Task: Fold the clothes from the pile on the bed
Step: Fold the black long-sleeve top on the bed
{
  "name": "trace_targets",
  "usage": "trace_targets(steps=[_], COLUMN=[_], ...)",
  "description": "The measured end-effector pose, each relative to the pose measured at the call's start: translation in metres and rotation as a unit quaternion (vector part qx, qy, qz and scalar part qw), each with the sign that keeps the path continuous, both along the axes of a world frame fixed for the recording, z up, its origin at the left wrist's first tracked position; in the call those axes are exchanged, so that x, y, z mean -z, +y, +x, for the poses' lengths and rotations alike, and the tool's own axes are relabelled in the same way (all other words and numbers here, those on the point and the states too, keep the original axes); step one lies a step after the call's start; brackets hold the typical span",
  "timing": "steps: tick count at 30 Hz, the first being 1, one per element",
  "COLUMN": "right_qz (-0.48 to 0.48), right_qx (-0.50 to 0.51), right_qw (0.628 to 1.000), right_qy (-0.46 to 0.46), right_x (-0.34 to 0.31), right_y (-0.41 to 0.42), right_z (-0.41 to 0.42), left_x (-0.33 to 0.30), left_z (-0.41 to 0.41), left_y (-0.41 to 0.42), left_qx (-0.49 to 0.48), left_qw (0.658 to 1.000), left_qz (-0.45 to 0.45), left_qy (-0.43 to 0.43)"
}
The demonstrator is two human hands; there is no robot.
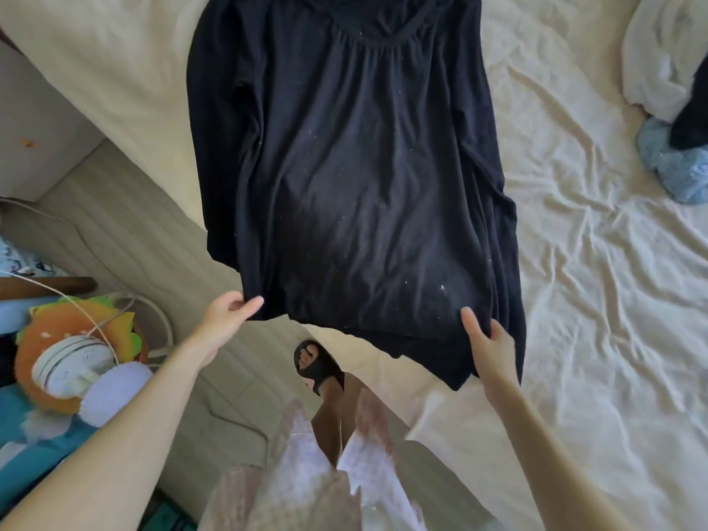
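Two hands are seen at the near edge of the bed: the left hand [226,314] pinches the left hem corner of the black top [344,166] between thumb and fingers, and the right hand [485,344] grips the right hem corner, thumb on top and fingers curled under the cloth. The black top is spread front-up on the cream sheet [594,281], hem toward the person and overhanging the mattress edge, gathered neckline at the far end; both long sleeves appear already laid in along the sides. Judged step: the hem is about to be carried up toward the neckline for the crosswise fold. To be done well, both corners should be lifted together and kept level, the cloth held lightly taut so the folded-in sleeves are not dragged out, the hem laid square to the shoulders, then the crease smoothed flat. The right side hangs lower and bunched, so it may need evening out first. Farther off at the right edge, the pile [670,90] of white, pale blue and dark clothes is left waiting, well apart from the top. Beside the bed on the left, a burger-shaped plush [46,339] and a round white device [72,366] with cords are seen. No brand, label or readable writing is visible; only lint specks on the top.
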State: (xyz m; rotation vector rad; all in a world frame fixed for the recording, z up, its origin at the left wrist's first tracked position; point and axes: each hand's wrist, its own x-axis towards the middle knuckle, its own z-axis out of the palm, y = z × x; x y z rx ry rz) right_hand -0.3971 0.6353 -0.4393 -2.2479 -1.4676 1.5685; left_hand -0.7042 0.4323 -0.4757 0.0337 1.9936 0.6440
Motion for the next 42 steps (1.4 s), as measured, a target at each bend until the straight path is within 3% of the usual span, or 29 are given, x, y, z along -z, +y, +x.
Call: trace_targets(steps=[2, 5, 8, 12, 21, 26, 30, 32, 38, 42], right_qz=[-0.020, -0.036, 0.053, 0.116, 0.101, 0.141, 0.060, 0.069, 0.098, 0.068], right_qx=[-0.003, 0.016, 0.024, 0.000, -0.059, -0.068, -0.163, -0.174, -0.121, -0.094], right_qw=[0.999, 0.998, 0.998, 0.991, 0.992, 0.986, 0.977, 0.971, 0.981, 0.989], right_qy=[0.024, 0.051, -0.003, -0.061, -0.046, -0.064, -0.121, -0.145, -0.114, -0.089], right_x=[0.001, -0.001, -0.009, -0.019, -0.029, -0.028, -0.027, -0.029, -0.032, -0.020], right_y=[-0.008, -0.018, -0.024, -0.032, -0.055, -0.058, -0.043, -0.026, 0.044, 0.093], right_z=[0.005, 0.012, 0.015, 0.013, 0.026, 0.046, 0.060, 0.062, 0.045, 0.020], left_x=[0.005, 0.001, -0.013, -0.033, -0.045, -0.040, -0.042, -0.049, -0.071, -0.067], left_z=[0.012, 0.022, 0.023, 0.026, 0.045, 0.047, 0.052, 0.056, 0.082, 0.104], left_y=[-0.007, -0.007, -0.010, -0.026, -0.070, -0.083, -0.069, -0.046, 0.058, 0.124], left_qx=[0.011, -0.041, -0.123, -0.096, -0.067, -0.111, -0.059, 0.003, 0.203, 0.350], left_qw=[1.000, 0.994, 0.975, 0.962, 0.995, 0.987, 0.989, 0.989, 0.967, 0.910], left_qz=[-0.020, -0.010, 0.035, 0.055, 0.049, -0.016, -0.109, -0.115, 0.005, 0.049], left_qy=[0.012, 0.097, 0.179, 0.250, 0.063, 0.112, 0.084, 0.093, 0.151, 0.217])
